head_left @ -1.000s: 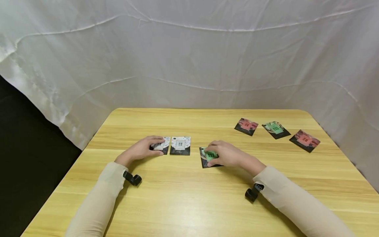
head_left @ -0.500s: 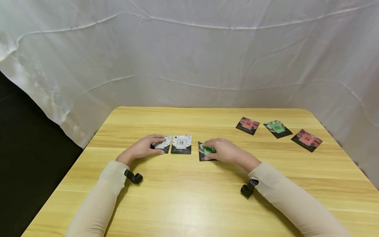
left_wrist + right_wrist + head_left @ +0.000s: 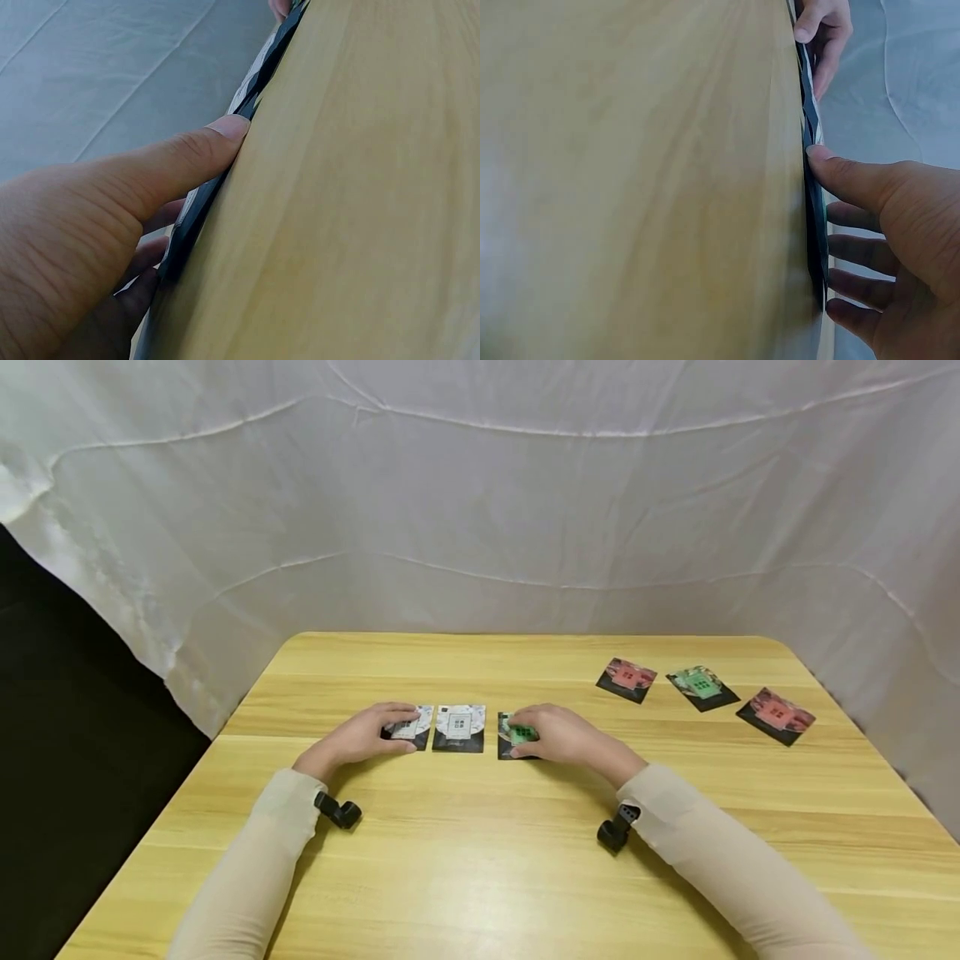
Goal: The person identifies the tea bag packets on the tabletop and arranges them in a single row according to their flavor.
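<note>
Under relaxed fingers (image 3: 862,252), the right hand (image 3: 558,735) has a green packet (image 3: 522,735), the left hand (image 3: 358,739) a white packet (image 3: 422,728).

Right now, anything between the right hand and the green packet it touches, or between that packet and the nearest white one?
Nothing visible: the right hand touches the green packet, and only bare table separates that from the nearest white packet.

Creased pale drape (image 3: 480,510), wood-grain tabletop (image 3: 405,827), soft glare (image 3: 472,889), dark area (image 3: 67,760) at left
</note>
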Demonstrator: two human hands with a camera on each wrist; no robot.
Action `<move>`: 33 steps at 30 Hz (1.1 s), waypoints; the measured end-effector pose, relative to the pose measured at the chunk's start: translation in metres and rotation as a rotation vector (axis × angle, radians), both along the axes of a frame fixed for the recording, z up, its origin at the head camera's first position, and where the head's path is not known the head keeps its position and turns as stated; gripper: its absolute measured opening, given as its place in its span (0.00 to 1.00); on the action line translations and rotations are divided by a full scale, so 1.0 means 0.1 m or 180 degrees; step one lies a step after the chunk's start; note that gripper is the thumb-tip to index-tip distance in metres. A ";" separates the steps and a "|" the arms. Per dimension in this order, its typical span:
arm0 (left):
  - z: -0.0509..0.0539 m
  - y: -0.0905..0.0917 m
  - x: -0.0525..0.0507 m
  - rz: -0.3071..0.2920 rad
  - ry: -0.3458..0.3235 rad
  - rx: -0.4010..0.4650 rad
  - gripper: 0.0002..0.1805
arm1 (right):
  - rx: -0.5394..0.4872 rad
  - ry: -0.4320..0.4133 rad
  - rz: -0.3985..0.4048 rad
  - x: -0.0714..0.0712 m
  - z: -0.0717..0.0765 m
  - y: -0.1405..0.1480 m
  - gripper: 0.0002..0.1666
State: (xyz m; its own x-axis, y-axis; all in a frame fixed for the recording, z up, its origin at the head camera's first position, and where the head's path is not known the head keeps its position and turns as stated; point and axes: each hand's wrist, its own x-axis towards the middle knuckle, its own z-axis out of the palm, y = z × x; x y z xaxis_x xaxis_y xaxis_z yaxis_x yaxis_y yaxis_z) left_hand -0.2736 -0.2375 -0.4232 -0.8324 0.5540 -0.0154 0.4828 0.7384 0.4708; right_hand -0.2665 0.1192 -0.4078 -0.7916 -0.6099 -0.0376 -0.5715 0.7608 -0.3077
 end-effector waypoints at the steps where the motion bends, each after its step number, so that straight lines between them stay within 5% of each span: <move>1: 0.00 0.00 0.00 0.0010 -0.0007 -0.0007 0.39 | -0.0001 0.0007 -0.0008 -0.01 0.00 -0.01 0.36; 33: -0.04 -0.01 -0.02 0.0028 0.0027 0.0001 0.38 | -0.0032 0.0065 0.0019 -0.09 -0.01 -0.15 0.34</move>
State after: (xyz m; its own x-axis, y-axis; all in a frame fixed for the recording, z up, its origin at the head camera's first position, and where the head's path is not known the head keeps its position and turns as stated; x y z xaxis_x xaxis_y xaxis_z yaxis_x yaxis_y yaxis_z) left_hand -0.2757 -0.2388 -0.4267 -0.8372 0.5468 -0.0082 0.4804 0.7425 0.4668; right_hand -0.2754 0.1038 -0.4089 -0.7886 -0.6148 -0.0153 -0.5822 0.7543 -0.3035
